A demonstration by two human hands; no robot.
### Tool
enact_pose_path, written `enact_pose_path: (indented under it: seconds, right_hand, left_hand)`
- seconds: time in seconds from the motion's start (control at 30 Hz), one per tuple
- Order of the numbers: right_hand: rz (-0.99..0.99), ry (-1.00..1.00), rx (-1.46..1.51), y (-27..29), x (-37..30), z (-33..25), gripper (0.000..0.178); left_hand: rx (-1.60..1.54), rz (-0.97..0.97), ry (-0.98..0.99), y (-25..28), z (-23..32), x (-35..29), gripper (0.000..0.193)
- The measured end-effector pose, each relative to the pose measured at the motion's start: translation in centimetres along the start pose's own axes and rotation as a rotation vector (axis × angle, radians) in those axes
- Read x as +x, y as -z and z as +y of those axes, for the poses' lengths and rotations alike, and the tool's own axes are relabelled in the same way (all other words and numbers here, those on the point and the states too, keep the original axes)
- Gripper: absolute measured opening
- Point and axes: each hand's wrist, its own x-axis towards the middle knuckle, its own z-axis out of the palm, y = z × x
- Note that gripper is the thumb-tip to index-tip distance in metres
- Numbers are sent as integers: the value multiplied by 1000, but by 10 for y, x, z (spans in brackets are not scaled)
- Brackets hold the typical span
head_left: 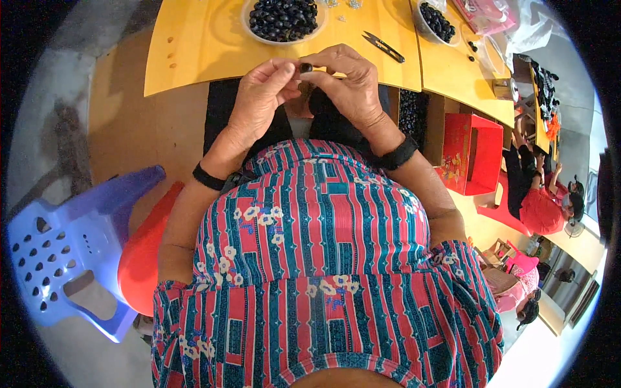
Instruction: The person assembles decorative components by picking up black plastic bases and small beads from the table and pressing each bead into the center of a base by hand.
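Both my hands are raised just in front of the table's near edge, fingertips almost meeting. Between the thumb and forefinger of my right hand [349,81] is a small round black piece [305,67], bead-like. My left hand [262,94] is closed in a pinch right beside it; what its fingertips grip is too small to make out. Beyond the hands a clear plastic bowl [284,41] holds many glossy black pieces. To its right, black-handled thread snips [383,47] lie on the yellow table [194,61].
A second bowl [424,29] of black pieces stands to the right, near loose black pieces and plastic bags [527,29]. Below the table's right part is a red box [475,155]. A blue plastic stool [71,252] stands at my left. Other people [543,210] sit farther right.
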Motion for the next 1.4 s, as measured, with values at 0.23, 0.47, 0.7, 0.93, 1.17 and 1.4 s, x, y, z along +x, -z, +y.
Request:
enact_pose_path:
  seconds: [0.23,0.47,0.7,0.93,1.17,1.4]
  right_hand:
    - [-38,-206,435,-10,-7,14,24]
    - [-93,165,-56,5,2,2,25]
    - [-84,109,51,0,-4,3,27]
    - [-137,-47,238,8,5,19,22]
    - [38,-288,-460,33,29,73,17]
    - [-70,-354,-612,28,45,94,16]
  left_hand:
    - [-61,-118,65,0,-2,0,25]
    - [-90,-171,130,2,-1,-8,19]
    - [-57,-135,139,4,-4,-10,20]
    - [-59,-110,185,6,0,-3,18]
    - [-71,-110,174,6,-3,-14,19]
    - [-62,-103,193,6,-4,-15,19]
